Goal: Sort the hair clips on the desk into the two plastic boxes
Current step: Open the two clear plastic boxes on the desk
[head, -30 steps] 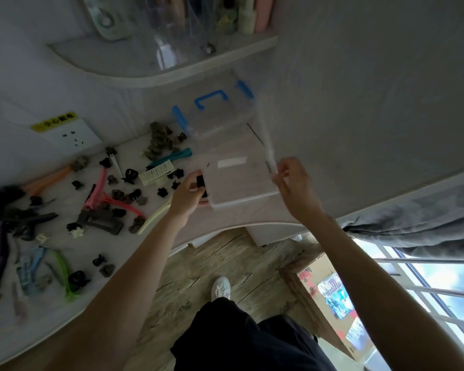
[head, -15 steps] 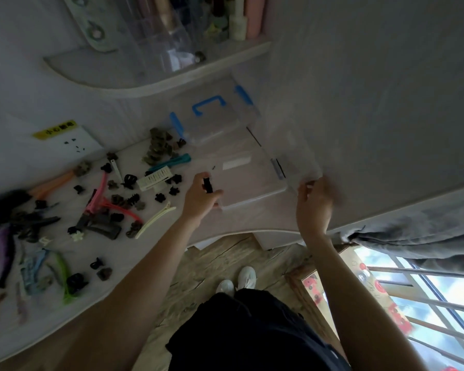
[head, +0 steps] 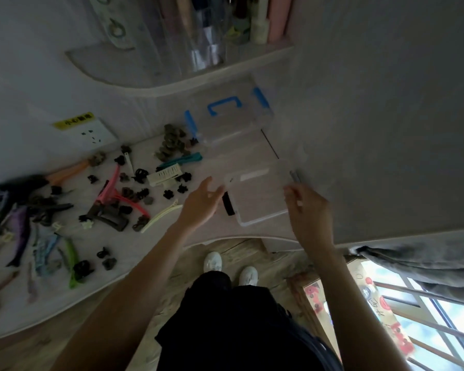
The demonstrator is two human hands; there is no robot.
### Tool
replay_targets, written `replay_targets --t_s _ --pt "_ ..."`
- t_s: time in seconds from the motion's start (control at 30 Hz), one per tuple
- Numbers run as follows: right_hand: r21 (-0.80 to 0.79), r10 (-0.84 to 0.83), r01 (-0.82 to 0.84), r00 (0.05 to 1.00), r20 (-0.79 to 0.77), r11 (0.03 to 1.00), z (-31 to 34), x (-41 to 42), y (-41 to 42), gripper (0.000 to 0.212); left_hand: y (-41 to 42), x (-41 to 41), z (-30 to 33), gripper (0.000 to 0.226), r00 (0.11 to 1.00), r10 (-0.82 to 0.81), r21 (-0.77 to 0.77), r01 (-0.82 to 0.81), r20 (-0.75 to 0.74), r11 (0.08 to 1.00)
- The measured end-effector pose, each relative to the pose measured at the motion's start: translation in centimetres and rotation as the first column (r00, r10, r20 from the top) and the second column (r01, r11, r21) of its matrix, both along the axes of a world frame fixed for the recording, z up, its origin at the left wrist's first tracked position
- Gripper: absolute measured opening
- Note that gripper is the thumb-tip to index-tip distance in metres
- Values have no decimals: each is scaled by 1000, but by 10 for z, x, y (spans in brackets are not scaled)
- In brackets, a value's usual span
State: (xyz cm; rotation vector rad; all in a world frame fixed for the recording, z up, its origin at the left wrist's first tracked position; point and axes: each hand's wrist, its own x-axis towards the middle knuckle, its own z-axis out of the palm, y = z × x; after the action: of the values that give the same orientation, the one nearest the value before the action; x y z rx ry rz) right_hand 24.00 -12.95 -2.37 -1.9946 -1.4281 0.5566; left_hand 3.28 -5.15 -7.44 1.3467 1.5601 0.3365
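Left hand (head: 202, 200) open, fingers spread, beside the clear box (head: 260, 194) at the desk (head: 225, 162) front edge; right hand (head: 307, 207) now pinches its lid (head: 296, 178). Left has let go.

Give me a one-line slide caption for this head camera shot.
Both hands, left and right, reach for a clear box beside scattered hair clips on the desk.

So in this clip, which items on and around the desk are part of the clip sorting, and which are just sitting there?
Part of the job:
- hair clips scattered on the desk
- near clear box, black latches
- far clear box, blue handle and latches
- left hand and right hand, both at the near box

Just lying about:
- wall socket
- shelf of bottles
- cardboard box on the floor
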Motion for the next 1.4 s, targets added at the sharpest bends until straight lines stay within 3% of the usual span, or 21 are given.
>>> replay_targets --t_s 0.07,0.17,0.27,0.33,0.47,0.57,0.67,0.8,0.87,0.93,1.03,1.17,1.27,1.33,1.4 --pt "77 135 -134 991 1 988 0 -20 31 18 18 -15 7 50 996 60 161 -49 -65 986" --pt "117 291 -310 944 153 944 -12 -43 87 29 59 -30 20 33 974 214 261 -226 71 939" --pt "53 347 -376 893 286 925 -31 -49 139 41 107 -27 23 10 933 297 118 -325 203 938" --pt "-31 357 -369 872 336 929 -42 -49 162 45 131 -22 16 12 935 298 66 -315 192 947" --pt "-60 335 -344 839 428 937 -53 -47 171 36 139 -14 9 55 896 349 13 -366 275 930" --pt "-35 315 -336 838 446 941 -51 -46 161 27 133 -20 3 44 930 276 12 -288 243 958" --pt "-33 349 -382 804 482 924 -48 -44 133 24 117 -33 1 26 903 261 -110 -238 341 965" --pt "0 382 -425 814 438 905 -50 -43 101 21 91 -46 2 20 848 298 -236 -212 439 948" --pt "125 327 -396 868 373 910 -43 -40 103 23 87 -50 4 23 837 322 -204 -256 443 945" --pt "211 179 -256 929 325 943 -36 -31 117 24 84 -56 6 40 854 292 -102 -275 430 956" --pt "51 72 -82 982 177 995 -32 -20 145 31 80 -65 6 45 899 218 39 -250 381 967" --pt "-123 51 -47 998 26 991 -37 -13 169 28 79 -65 7 43 901 209 51 -246 380 968" --pt "-209 124 -102 988 94 972 -35 -8 168 35 75 -70 5 43 877 251 32 -289 409 957" --pt "-124 222 -198 948 228 972 -25 -17 159 41 73 -70 4 44 848 271 -12 -298 456 954" --pt "-21 408 -419 870 275 908 -12 -45 144 41 70 -67 5 44 820 294 -51 -311 490 949"
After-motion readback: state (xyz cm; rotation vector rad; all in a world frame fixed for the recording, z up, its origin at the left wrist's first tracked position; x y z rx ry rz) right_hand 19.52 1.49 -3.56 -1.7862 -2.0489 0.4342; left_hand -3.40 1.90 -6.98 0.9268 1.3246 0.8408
